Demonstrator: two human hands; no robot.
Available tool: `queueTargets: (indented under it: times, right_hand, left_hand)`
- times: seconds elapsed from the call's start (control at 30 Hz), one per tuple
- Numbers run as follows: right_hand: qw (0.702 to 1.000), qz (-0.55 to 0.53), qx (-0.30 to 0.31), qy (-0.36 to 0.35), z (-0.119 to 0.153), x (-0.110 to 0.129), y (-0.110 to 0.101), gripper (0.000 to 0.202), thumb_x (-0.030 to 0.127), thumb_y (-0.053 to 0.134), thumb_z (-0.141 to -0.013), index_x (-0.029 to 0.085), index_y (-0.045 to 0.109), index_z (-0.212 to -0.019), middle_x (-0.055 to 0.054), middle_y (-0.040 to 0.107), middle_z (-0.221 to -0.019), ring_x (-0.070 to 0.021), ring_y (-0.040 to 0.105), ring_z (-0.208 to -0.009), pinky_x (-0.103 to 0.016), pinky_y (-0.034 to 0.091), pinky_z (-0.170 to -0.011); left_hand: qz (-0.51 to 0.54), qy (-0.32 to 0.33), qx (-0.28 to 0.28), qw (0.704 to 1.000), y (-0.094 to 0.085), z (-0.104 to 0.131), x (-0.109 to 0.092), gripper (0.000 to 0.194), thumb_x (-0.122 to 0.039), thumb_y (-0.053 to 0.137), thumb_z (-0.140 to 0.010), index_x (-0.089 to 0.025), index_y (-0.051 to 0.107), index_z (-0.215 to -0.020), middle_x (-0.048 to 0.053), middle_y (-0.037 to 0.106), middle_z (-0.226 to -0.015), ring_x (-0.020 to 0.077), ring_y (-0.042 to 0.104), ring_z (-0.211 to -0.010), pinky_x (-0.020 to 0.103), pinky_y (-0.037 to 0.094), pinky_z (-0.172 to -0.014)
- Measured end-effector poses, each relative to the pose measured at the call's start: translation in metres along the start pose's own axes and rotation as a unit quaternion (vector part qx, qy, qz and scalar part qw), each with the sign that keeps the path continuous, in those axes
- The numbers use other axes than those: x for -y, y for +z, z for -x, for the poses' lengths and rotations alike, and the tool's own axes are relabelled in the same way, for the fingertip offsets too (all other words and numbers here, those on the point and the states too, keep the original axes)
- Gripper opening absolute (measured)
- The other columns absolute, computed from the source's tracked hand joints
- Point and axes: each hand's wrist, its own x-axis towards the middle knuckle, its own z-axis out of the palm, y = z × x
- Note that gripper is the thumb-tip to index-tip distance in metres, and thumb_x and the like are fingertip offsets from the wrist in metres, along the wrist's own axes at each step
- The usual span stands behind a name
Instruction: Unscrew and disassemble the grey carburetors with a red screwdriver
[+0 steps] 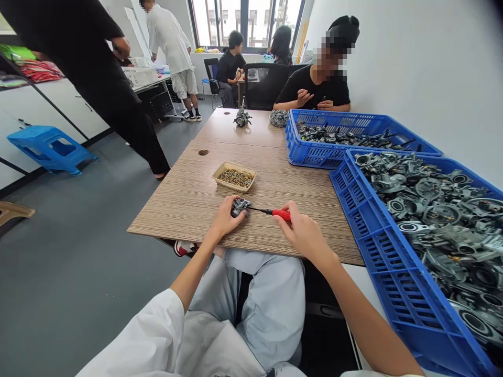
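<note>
My left hand [227,219] is wrapped round a small grey metal part [240,207] on the wooden table [188,191]. In my right hand [301,228] is a screwdriver with a red handle [281,214]. Its dark shaft lies nearly level and points left, with the tip at the right side of the metal part. Whether a screw sits at the tip is too small to tell. Just behind my left hand stands a beige tray [216,181] filled with small brass-coloured and grey screws.
Two blue crates [356,222] [306,155] of metal parts line the right side. Farther back are a metal assembly [242,118] and a pile of small parts [279,118]. A person sits across the table; others are beyond. A person in black stands at left.
</note>
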Motion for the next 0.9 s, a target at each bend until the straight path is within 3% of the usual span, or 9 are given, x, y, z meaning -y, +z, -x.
queueTargets:
  times: [0.17, 0.3, 0.7, 0.9]
  right_hand:
    - [0.995, -0.090, 0.018, -0.050, 0.0022, -0.0041, -0.0020, 0.020, 0.033, 0.051, -0.104, 0.023, 0.045, -0.120, -0.003, 0.072, -0.085, -0.0246, 0.071, -0.071, -0.028, 0.041, -0.063]
    - [0.993, -0.093, 0.015, -0.071, 0.0036, -0.0052, -0.0014, 0.018, 0.028, 0.045, -0.104, 0.023, 0.044, -0.121, -0.006, 0.073, -0.092, -0.0258, 0.072, -0.076, -0.030, 0.044, -0.066]
    - [0.999, 0.044, 0.012, 0.010, 0.0005, 0.0006, -0.0026, 0.020, 0.040, 0.048, -0.110, 0.021, 0.049, -0.117, -0.007, 0.075, -0.084, -0.0283, 0.075, -0.076, -0.029, 0.036, -0.062]
    - [1.000, -0.014, 0.003, -0.020, 0.0022, -0.0016, -0.0017, 0.019, 0.038, 0.049, -0.108, 0.022, 0.047, -0.119, -0.006, 0.075, -0.087, -0.0271, 0.074, -0.076, -0.029, 0.039, -0.064]
  left_hand:
    - [0.004, -0.001, 0.000, 1.000, -0.0001, 0.0000, 0.0000, 0.042, -0.028, 0.069, -0.090, -0.022, 0.056, -0.129, 0.010, 0.065, -0.126, 0.0265, 0.063, -0.119, 0.043, 0.050, -0.107]
    - [0.003, -0.002, 0.002, 1.000, -0.0007, -0.0003, -0.0011, 0.042, -0.028, 0.069, -0.090, -0.022, 0.056, -0.130, 0.010, 0.065, -0.126, 0.0262, 0.063, -0.119, 0.043, 0.050, -0.108]
    - [-0.001, -0.008, 0.002, 1.000, 0.0012, 0.0003, 0.0018, 0.044, -0.029, 0.070, -0.090, -0.023, 0.056, -0.131, 0.010, 0.065, -0.127, 0.0266, 0.063, -0.120, 0.043, 0.050, -0.107]
    - [-0.001, -0.011, 0.003, 1.000, 0.0015, 0.0008, 0.0027, 0.044, -0.030, 0.069, -0.091, -0.023, 0.056, -0.132, 0.010, 0.064, -0.127, 0.0265, 0.063, -0.120, 0.043, 0.050, -0.107]
